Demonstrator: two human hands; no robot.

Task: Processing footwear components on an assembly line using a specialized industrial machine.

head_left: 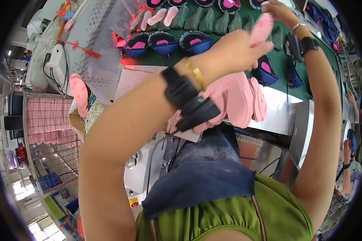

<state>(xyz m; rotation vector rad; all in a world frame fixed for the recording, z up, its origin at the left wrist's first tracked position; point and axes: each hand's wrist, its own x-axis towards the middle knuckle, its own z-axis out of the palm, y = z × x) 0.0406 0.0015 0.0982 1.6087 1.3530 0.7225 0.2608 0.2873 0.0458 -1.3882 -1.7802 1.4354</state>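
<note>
My left hand (239, 50) is closed on a pink insole (262, 27), held tilted above the green belt (161, 61). Farther out, near the top edge, my right hand (282, 13) has bent fingers beside a dark shoe upper (256, 4). Whether it grips the upper is hard to see. Below my left hand lies a pile of pink insoles (238, 100), partly behind my left forearm. Dark blue shoe uppers (195, 41) with pink inside stand in rows on the belt. Between the rows runs a line of green shoe lasts (206, 23).
More pink insoles (157, 17) rest at the belt's far left. A metal ledge (275, 116) borders the belt. To the left are a wire rack (52, 124) with pink pieces, a single pink insole (79, 94) and a white power box (57, 60). Another person's hand (347, 150) shows at far right.
</note>
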